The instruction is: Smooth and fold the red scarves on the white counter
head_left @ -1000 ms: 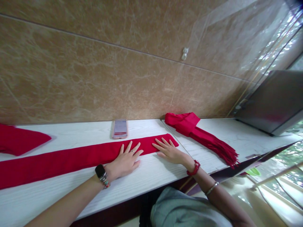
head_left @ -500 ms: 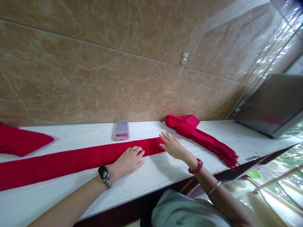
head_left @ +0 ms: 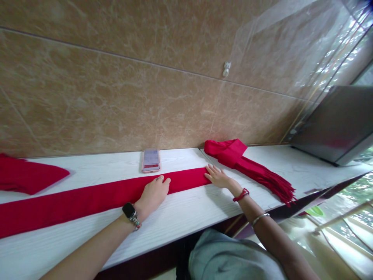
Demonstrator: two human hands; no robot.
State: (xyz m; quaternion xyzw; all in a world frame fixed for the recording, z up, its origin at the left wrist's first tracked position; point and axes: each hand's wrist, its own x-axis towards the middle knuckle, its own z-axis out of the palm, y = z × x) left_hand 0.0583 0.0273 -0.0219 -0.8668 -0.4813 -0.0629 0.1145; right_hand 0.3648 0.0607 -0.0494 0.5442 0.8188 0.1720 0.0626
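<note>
A long red scarf (head_left: 96,198) lies as a flat strip along the white counter, running out of view at the left. My left hand (head_left: 153,193), with a ring and a dark watch, rests on it with bent fingers closed at the strip's far edge; the fingertips are hidden. My right hand (head_left: 218,178) lies over the strip's right end with its fingers outstretched and spread. Just beyond the right hand is a second red scarf (head_left: 233,153), folded across itself, its fringe towards the counter's front edge.
A phone (head_left: 151,161) lies behind the strip near the tiled wall (head_left: 116,93). More red cloth (head_left: 32,175) is at the far left of the white counter (head_left: 180,210). A grey box-shaped appliance (head_left: 335,120) stands at the right end. A small white hook (head_left: 226,69) is on the wall.
My left hand has slid left a little along the strip, and its fingers have curled more. My right hand has shifted slightly right and settled at the strip's end. The view has moved slightly.
</note>
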